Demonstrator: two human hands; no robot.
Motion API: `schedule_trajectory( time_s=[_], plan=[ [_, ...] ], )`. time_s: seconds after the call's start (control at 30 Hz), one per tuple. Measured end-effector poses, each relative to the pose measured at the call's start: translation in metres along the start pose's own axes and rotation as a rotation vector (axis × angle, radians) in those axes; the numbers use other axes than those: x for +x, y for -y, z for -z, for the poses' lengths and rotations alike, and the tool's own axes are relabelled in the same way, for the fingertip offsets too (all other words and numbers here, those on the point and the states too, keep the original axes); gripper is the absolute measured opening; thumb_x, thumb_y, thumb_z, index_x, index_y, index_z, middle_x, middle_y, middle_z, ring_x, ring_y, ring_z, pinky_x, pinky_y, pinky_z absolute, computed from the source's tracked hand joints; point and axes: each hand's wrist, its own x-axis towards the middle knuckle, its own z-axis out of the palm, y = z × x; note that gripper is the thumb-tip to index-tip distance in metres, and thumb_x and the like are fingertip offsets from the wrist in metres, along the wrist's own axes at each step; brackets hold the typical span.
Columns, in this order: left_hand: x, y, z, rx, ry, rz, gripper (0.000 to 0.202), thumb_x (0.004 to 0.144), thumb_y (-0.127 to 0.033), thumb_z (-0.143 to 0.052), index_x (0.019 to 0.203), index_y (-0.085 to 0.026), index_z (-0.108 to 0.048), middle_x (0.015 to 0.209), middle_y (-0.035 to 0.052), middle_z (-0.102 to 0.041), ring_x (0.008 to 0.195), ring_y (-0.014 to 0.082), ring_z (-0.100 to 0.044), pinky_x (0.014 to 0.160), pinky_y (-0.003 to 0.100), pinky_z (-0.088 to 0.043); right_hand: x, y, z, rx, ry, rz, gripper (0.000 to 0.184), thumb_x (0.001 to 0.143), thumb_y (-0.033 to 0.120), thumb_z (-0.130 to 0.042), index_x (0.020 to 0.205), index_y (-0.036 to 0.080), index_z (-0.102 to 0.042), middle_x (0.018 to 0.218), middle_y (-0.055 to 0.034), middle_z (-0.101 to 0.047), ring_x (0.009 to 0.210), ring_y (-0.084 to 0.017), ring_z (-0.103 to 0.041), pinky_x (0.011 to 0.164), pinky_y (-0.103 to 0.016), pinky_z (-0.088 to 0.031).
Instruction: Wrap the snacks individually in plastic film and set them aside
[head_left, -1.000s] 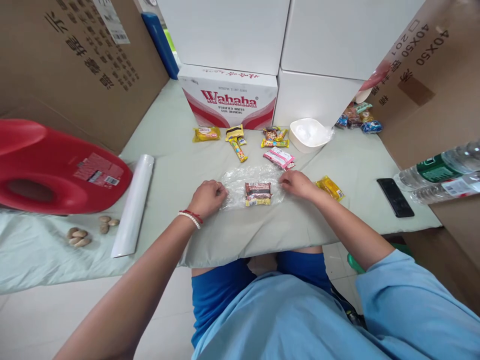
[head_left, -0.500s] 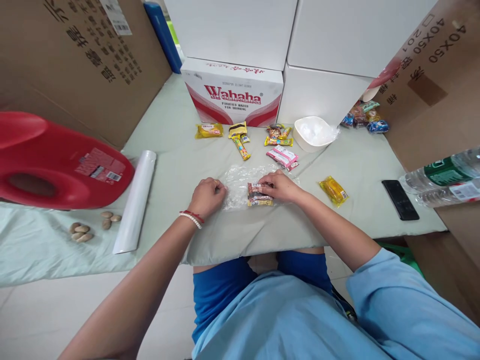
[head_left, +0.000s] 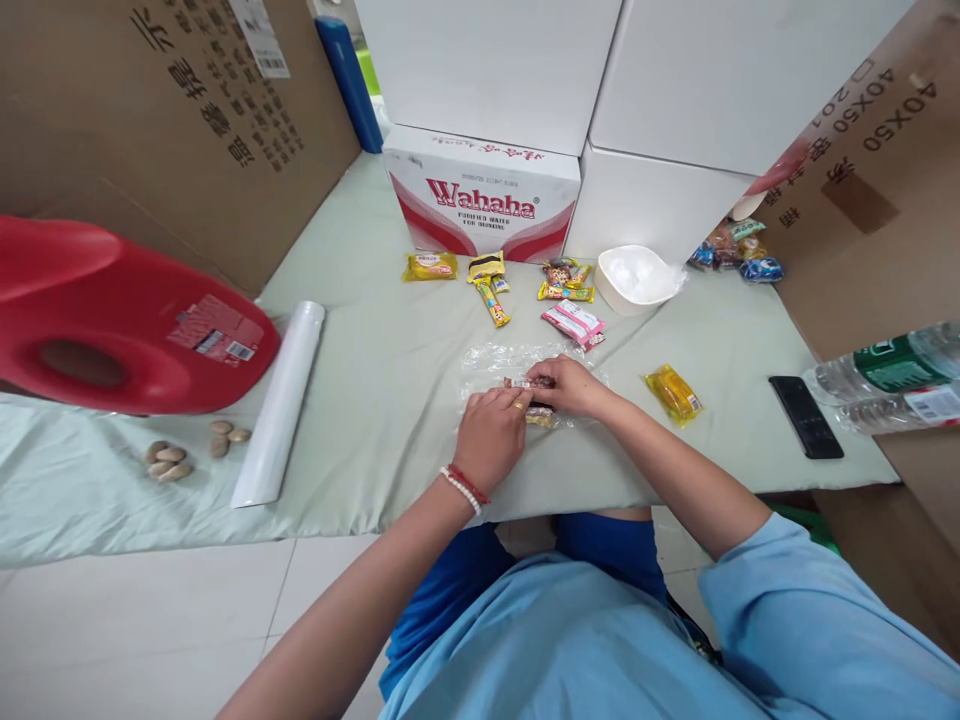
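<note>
A sheet of clear plastic wrap (head_left: 499, 362) lies on the pale green cloth (head_left: 390, 370) in front of me. On it sits a small pile of snack packets (head_left: 538, 417), mostly covered by my hands. My left hand (head_left: 491, 437) is closed over the packets from the left, with a ring and bead bracelets showing. My right hand (head_left: 568, 385) is closed on the packets and wrap from the right. The two hands touch above the pile.
More snack packets (head_left: 566, 283) lie near a Wahaha box (head_left: 484, 205) and a white bowl (head_left: 637, 278). A yellow packet (head_left: 675, 393), a phone (head_left: 805, 416) and water bottles (head_left: 885, 370) are on the right. On the left are a wrap roll (head_left: 281, 402), nuts (head_left: 171, 461) and a red jug (head_left: 112, 320).
My left hand slid right from the wrap's left edge onto the snack pile. My right hand moved from the wrap's right edge onto the packets and stayed there. The view shifted slightly.
</note>
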Motion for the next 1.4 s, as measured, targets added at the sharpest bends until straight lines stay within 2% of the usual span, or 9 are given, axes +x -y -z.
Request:
schedule_trajectory(
  time_s=[0.1, 0.27, 0.37, 0.47, 0.57, 0.7, 0.83, 1.17, 1.4],
  plan=[
    [0.003, 0.006, -0.014, 0.004, 0.102, 0.054, 0.035, 0.102, -0.016, -0.051, 0.131, -0.022, -0.071, 0.132, 0.0099, -0.074, 0.118, 0.0302, -0.063, 0.092, 0.048, -0.048, 0.007, -0.003, 0.012, 0.068, 0.058, -0.024, 0.017, 0.094, 0.027, -0.069, 0.102, 0.016, -0.081, 0.091, -0.0035, -0.077, 0.079, -0.017, -0.066, 0.075, -0.027, -0.045],
    [0.007, -0.001, -0.004, 0.095, 0.095, 0.090, 0.025, 0.101, -0.019, -0.054, 0.111, -0.022, -0.077, 0.125, 0.0131, -0.071, 0.119, 0.0332, -0.058, 0.091, 0.048, -0.046, 0.044, -0.003, 0.026, -0.237, -0.119, -0.025, 0.036, 0.095, 0.023, -0.067, 0.130, 0.015, -0.073, 0.123, -0.0145, -0.075, 0.114, -0.027, -0.066, 0.099, -0.037, -0.048],
    [0.013, -0.008, 0.002, 0.160, 0.142, 0.121, 0.023, 0.102, -0.023, -0.054, 0.099, -0.021, -0.077, 0.112, 0.0141, -0.070, 0.107, 0.0330, -0.060, 0.086, 0.048, -0.045, 0.067, 0.003, 0.027, -0.414, 0.042, -0.145, 0.055, 0.088, 0.032, -0.081, 0.138, 0.013, -0.068, 0.123, -0.0190, -0.075, 0.121, -0.034, -0.063, 0.097, -0.038, -0.048],
    [0.017, -0.011, 0.004, 0.157, 0.227, 0.104, 0.026, 0.104, -0.022, -0.050, 0.099, -0.019, -0.076, 0.103, 0.0142, -0.071, 0.106, 0.0329, -0.063, 0.088, 0.047, -0.046, 0.077, 0.013, 0.032, -0.435, 0.175, -0.205, 0.029, 0.087, 0.027, -0.082, 0.113, 0.016, -0.078, 0.101, -0.0114, -0.078, 0.101, -0.027, -0.068, 0.082, -0.030, -0.046],
    [0.018, -0.012, 0.004, 0.123, 0.325, 0.109, 0.032, 0.105, -0.017, -0.043, 0.107, -0.016, -0.075, 0.093, 0.0144, -0.073, 0.103, 0.0311, -0.068, 0.086, 0.043, -0.047, 0.067, 0.023, 0.040, -0.392, 0.175, -0.094, 0.008, 0.092, 0.021, -0.073, 0.097, 0.018, -0.079, 0.089, -0.0049, -0.074, 0.083, -0.019, -0.065, 0.075, -0.027, -0.042],
    [0.017, -0.014, 0.004, 0.133, 0.376, 0.150, 0.035, 0.103, -0.013, -0.042, 0.119, -0.013, -0.073, 0.091, 0.0169, -0.076, 0.097, 0.0316, -0.074, 0.080, 0.039, -0.049, 0.028, 0.037, 0.036, -0.349, 0.072, 0.135, 0.013, 0.095, 0.018, -0.064, 0.095, 0.017, -0.077, 0.095, -0.0072, -0.066, 0.081, -0.018, -0.059, 0.073, -0.028, -0.039],
    [0.015, -0.015, 0.004, 0.102, 0.373, 0.199, 0.034, 0.103, -0.015, -0.044, 0.108, -0.013, -0.077, 0.093, 0.0189, -0.077, 0.098, 0.0337, -0.076, 0.082, 0.040, -0.053, -0.014, 0.036, 0.007, -0.200, 0.023, 0.261, 0.025, 0.095, 0.010, -0.053, 0.105, 0.020, -0.074, 0.096, -0.0047, -0.060, 0.080, -0.017, -0.057, 0.072, -0.026, -0.040],
    [-0.012, 0.033, -0.004, -0.415, 0.138, 0.420, 0.035, 0.099, -0.025, -0.056, 0.126, -0.028, -0.079, 0.118, 0.0047, -0.081, 0.099, 0.0220, -0.076, 0.085, 0.031, -0.055, -0.026, 0.025, -0.036, 0.047, -0.164, 0.224, 0.022, 0.095, 0.010, -0.053, 0.110, 0.020, -0.067, 0.097, -0.0041, -0.060, 0.083, -0.018, -0.058, 0.080, -0.029, -0.046],
    [-0.006, 0.025, -0.002, -0.260, 0.196, 0.459, 0.036, 0.101, -0.031, -0.055, 0.128, -0.033, -0.078, 0.103, 0.0053, -0.083, 0.089, 0.0256, -0.075, 0.073, 0.032, -0.049, -0.021, 0.022, -0.040, 0.124, -0.293, -0.002, 0.034, 0.090, 0.023, -0.074, 0.123, 0.020, -0.066, 0.101, -0.0051, -0.063, 0.082, -0.018, -0.060, 0.081, -0.031, -0.050]
  ],
)
